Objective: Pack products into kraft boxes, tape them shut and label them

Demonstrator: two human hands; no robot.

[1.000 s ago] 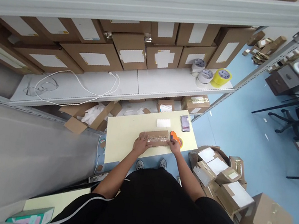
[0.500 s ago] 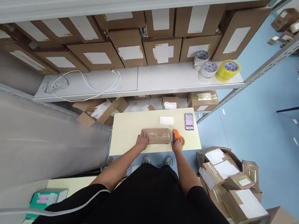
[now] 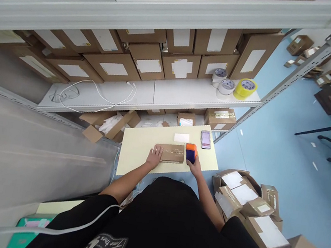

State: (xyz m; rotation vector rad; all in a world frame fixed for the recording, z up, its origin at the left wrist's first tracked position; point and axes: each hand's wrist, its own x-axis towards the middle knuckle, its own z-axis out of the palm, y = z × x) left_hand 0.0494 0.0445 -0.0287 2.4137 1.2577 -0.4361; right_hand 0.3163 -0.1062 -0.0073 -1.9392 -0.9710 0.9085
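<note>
One brown cardboard box [image 3: 174, 152] lies flat on the pale yellow desk [image 3: 136, 148], around its middle and nearer the 6 o'clock edge. Its long axis runs almost from 9 to 3 o'clock, the 3 o'clock end turned very slightly toward 12. Shiny clear tape shows on its top. At 3 o'clock, just beside that end, is one tape dispenser [image 3: 190, 153], orange at its 12 o'clock end and dark blue below, its long axis lying close to 12–6; whether it touches the box I cannot tell.

Two hands are at work. The left hand [image 3: 155, 157] is open, fingers laid over the box's 9 o'clock end and pointing roughly to 12. The right hand [image 3: 195, 165] is closed around the dispenser from its 5 o'clock side; the exact finger placement is too small to make out.

From the box, one white slip [image 3: 181, 137] lies at 1 o'clock and one phone [image 3: 205, 139] at 2. Farther off at 1 o'clock, the shelf [image 3: 184, 90] carries white tape rolls [image 3: 226, 86] in two places and yellow tape [image 3: 245, 89] in one.
</note>
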